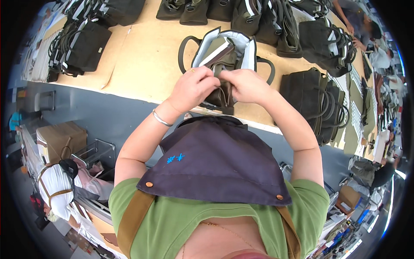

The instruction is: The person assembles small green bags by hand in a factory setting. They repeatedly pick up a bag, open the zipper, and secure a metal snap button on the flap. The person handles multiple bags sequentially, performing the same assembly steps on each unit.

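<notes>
A long table (142, 64) with a pale tan top and a grey front edge runs across the upper half of the view, bowed by the lens. At its near edge stands an open dark olive tote bag (224, 54) with a light grey lining, its handles flopped out to either side. Both hands meet just in front of it: the left hand (194, 88), with a silver bangle (161, 118) on its wrist, and the right hand (248, 85) are each closed in a pinch on a dark fabric flap (222, 97) that hangs from the bag's near side.

More dark bags line the table: a stack at the left end (84, 45), a row along the far edge (224, 11), and a pile to the right (317, 99). Another person (360, 23) is at the far right corner of the table.

Below the table the floor is grey. To the lower left sit a cardboard box (60, 138), a wire basket (97, 153) and a white bag with tan straps (54, 187). The wearer's green shirt and dark apron (215, 164) fill the lower middle.
</notes>
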A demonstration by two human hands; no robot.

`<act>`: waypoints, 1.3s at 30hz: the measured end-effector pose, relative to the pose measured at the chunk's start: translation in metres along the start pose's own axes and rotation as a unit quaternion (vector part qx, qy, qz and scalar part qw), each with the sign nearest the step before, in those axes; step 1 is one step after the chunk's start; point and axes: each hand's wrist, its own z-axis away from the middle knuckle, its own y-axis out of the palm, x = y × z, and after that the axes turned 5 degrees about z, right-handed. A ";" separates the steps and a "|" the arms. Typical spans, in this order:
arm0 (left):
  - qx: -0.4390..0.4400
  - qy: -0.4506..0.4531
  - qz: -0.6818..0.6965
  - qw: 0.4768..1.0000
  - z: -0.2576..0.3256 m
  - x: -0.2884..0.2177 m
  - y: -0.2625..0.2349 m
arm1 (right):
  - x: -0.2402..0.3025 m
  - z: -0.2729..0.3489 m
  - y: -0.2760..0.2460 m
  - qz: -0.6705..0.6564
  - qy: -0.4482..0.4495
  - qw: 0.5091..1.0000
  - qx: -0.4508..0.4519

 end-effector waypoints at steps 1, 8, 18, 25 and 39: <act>0.008 -0.033 0.012 0.999 0.002 0.002 -0.004 | -0.001 0.003 0.000 0.001 0.024 0.999 -0.022; 0.163 -0.059 0.045 0.984 -0.011 -0.003 -0.030 | -0.009 0.012 -0.025 -0.038 0.015 0.997 0.063; 0.036 -0.049 -0.189 0.980 -0.026 0.007 -0.002 | -0.006 0.015 -0.041 0.022 -0.009 0.999 0.028; -0.103 0.116 -0.178 0.972 -0.027 0.025 0.008 | 0.011 0.013 -0.035 -0.026 0.043 0.995 0.089; 0.124 -0.051 -0.035 0.990 0.000 -0.075 0.002 | -0.002 0.007 -0.005 -0.006 0.016 1.000 0.010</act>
